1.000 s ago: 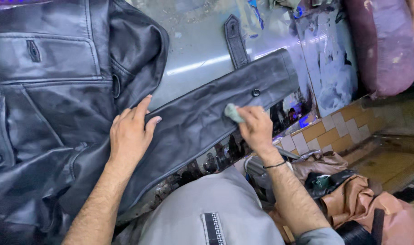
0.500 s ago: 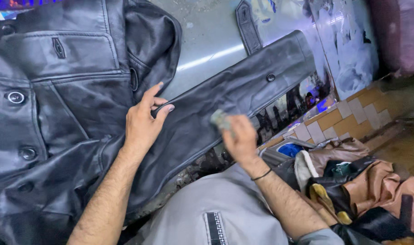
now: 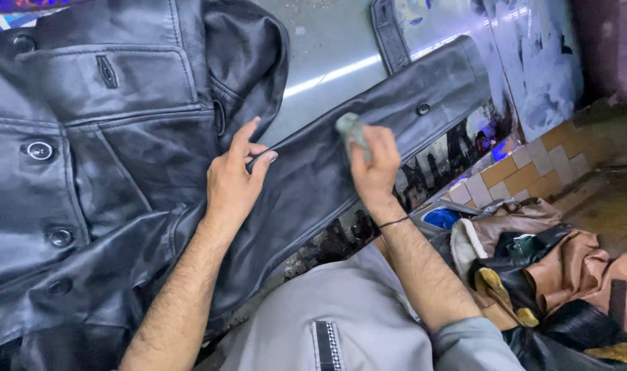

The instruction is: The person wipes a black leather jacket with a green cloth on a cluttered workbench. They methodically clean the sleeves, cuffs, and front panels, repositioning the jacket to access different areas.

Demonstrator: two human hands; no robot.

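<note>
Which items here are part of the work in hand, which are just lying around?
In use:
black leather jacket, its sleeve laid out on the table
small pale pad in the right hand, on the sleeve
left hand flat on the sleeve

Lying about:
heap of brown and black leather pieces
blue thing by the heap
loose strap

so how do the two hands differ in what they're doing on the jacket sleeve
The left hand lies open and flat on the black leather jacket sleeve, fingers spread, holding nothing; the right hand is closed around a small pale green-grey pad, pressing it on the sleeve. The left hand sits near the shoulder end, the right hand further toward the cuff. The right wrist wears a thin dark band; the left wrist is bare. Both hands are bare and touch the same sleeve.
</note>
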